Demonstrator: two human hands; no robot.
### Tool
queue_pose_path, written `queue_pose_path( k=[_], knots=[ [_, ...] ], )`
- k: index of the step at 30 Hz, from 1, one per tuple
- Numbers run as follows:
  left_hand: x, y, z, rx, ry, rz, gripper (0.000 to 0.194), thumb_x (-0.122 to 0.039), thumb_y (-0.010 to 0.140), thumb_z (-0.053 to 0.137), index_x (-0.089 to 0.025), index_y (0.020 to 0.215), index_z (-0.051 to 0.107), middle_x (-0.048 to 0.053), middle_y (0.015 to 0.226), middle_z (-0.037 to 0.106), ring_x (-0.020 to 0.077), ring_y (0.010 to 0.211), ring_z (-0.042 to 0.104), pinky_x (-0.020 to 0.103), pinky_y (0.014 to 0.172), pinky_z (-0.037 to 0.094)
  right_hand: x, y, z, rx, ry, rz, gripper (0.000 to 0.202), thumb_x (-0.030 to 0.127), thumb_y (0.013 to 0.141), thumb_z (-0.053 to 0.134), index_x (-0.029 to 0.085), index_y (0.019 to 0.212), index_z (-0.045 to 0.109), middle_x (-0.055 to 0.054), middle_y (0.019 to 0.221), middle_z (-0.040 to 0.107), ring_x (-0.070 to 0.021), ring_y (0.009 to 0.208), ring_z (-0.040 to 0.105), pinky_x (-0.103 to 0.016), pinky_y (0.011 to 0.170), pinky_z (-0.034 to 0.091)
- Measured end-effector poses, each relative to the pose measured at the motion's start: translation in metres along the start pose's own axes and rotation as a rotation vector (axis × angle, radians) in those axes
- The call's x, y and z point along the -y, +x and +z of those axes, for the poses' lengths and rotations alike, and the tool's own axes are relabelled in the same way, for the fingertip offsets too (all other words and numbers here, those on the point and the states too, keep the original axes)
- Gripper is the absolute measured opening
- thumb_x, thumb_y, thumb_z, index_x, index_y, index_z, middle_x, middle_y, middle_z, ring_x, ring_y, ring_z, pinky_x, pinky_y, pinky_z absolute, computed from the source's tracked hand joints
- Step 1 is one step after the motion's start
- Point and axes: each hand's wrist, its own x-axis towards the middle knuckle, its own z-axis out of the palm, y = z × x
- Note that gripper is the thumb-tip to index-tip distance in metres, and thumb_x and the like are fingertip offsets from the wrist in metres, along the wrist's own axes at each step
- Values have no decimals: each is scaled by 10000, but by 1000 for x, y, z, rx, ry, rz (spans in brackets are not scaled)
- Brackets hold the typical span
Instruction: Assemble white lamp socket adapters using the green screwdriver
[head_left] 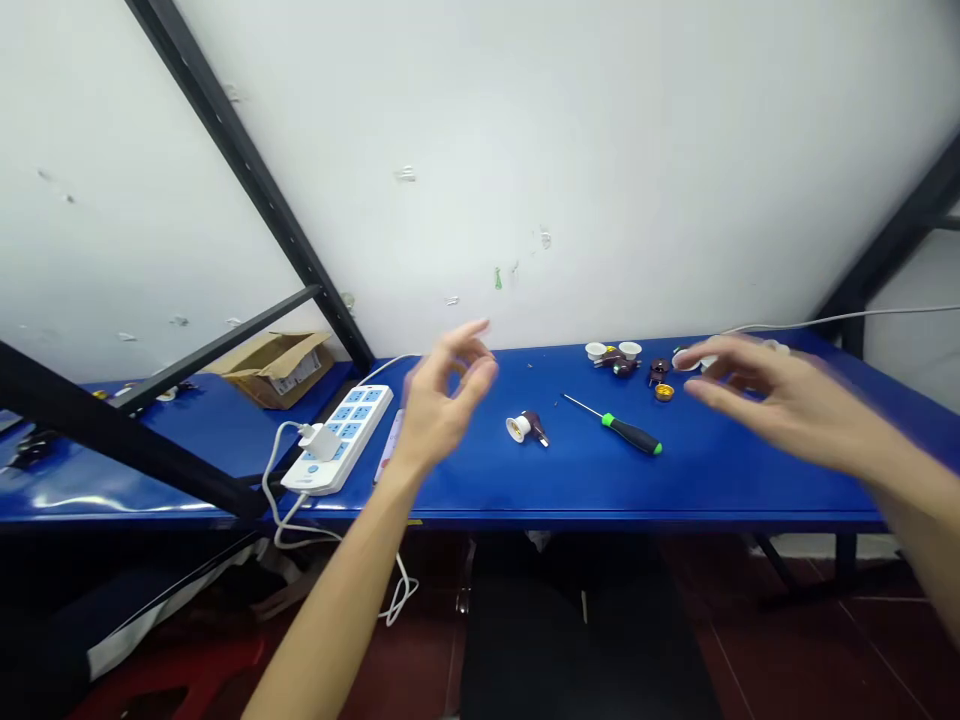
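My left hand [442, 405] hovers over the blue table, its fingers loosely curved and apart, holding nothing. Just right of it lies a dark brown lamp socket with plug prongs [533, 424], its white ring [517, 429] facing left. A screwdriver [632, 434] with a black and green handle rests between my two hands. My right hand [761, 390], slightly blurred, is raised at the right with thumb and fingers apart and nothing between them. By its fingertips sit a small cup-shaped brass-coloured part [664, 393] and a dark brown part [659, 367]. White parts behind this hand are partly hidden.
White rings [630, 350] and another dark brown socket [621, 366] lie near the wall. Left are a white power strip [341, 440] with a plugged-in charger [320, 442], a phone [388, 450] partly behind my arm, and an open cardboard box [277, 368]. Black metal posts [262, 190] flank the table.
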Motion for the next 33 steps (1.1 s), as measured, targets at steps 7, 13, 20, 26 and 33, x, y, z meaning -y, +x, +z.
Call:
queue_pose_path(
  k=[7, 13, 20, 26, 33],
  knots=[
    [104, -79, 62, 461, 454, -470, 687, -364, 870, 874, -243, 1487, 599, 121, 1497, 634, 336, 1430, 577, 529, 1211, 467, -92, -36, 116, -31, 21, 206, 970, 972, 728, 611, 185, 1290, 692, -182, 1242, 623, -299, 1067, 643, -568, 1066, 558],
    [112, -53, 71, 465, 387, -458, 363, -221, 917, 761, -233, 1276, 706, 60, 1266, 775, 285, 1237, 694, 464, 1121, 509, -74, -30, 118, -9, 100, 201, 725, 791, 854, 666, 267, 1354, 678, -144, 1409, 569, -308, 1281, 596, -565, 1196, 488],
    [86, -8, 146, 557, 98, -194, 462, -307, 891, 861, -269, 1329, 716, 51, 1341, 769, 268, 1267, 684, 453, 1157, 536, -52, 12, 101, 201, 345, 292, 798, 806, 921, 582, 195, 1433, 621, -125, 1147, 735, -193, 917, 709, -384, 848, 617],
    [73, 21, 217, 662, 193, -66, 629, -419, 938, 832, -207, 1490, 619, 136, 1540, 661, 339, 1445, 587, 504, 1215, 487, -88, 28, 69, 146, 447, 397, 1022, 840, 745, 746, 158, 1485, 567, -144, 1152, 743, -214, 966, 722, -382, 838, 651],
    [94, 57, 234, 731, 287, -94, 617, -484, 996, 726, -214, 1526, 565, 152, 1481, 659, 363, 1455, 569, 530, 1230, 442, -161, 23, 28, -107, 196, 560, 793, 628, 812, 727, 154, 1433, 591, -157, 1082, 746, -237, 933, 719, -347, 737, 608]
  ],
)
